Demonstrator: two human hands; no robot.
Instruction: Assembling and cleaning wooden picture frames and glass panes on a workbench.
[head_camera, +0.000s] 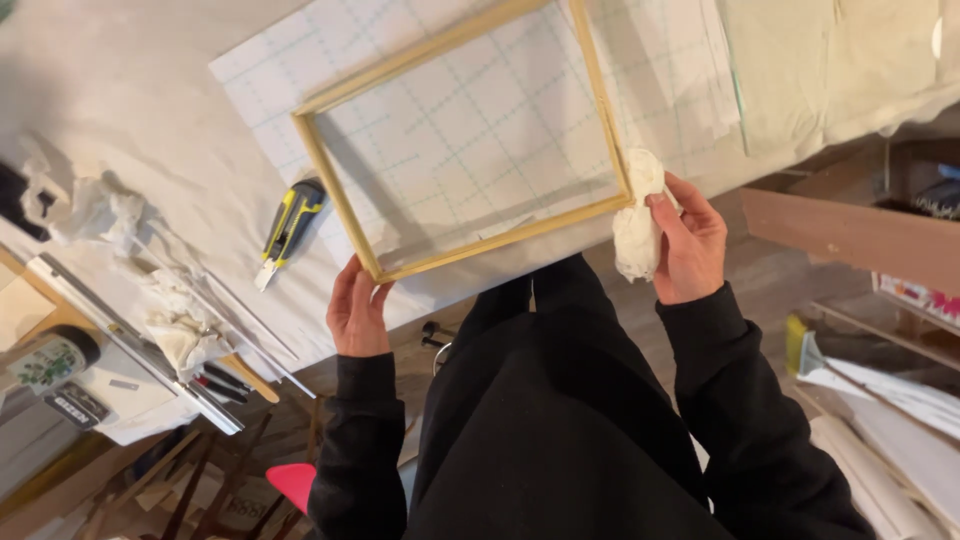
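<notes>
Head view: wooden frame (470, 140), pale, rectangular, w/ a clear pane in it, lies tilted over a gridded cutting mat (480, 110) on the tabletop (150, 90), near corner hanging past the front edge. Left hand (357, 312) has its grip pinched shut on the frame's near-left corner, thumb on top, steadying it. Right hand (688, 243) has its grip clamped round a wadded white cloth (637, 212), pressed to the frame's near-right corner.

Step, as I judge it: wiping the frame/pane, w/ the wad at the corner. Next move calls for a firm hold on the left corner while the wad runs along the rail or over the pane, light pressure so the frame doesn't slip off the edge.

Nearby: yellow-black utility knife (291, 222) just left of the frame, crumpled paper (180, 320) and a metal ruler (130, 345) further left.
</notes>
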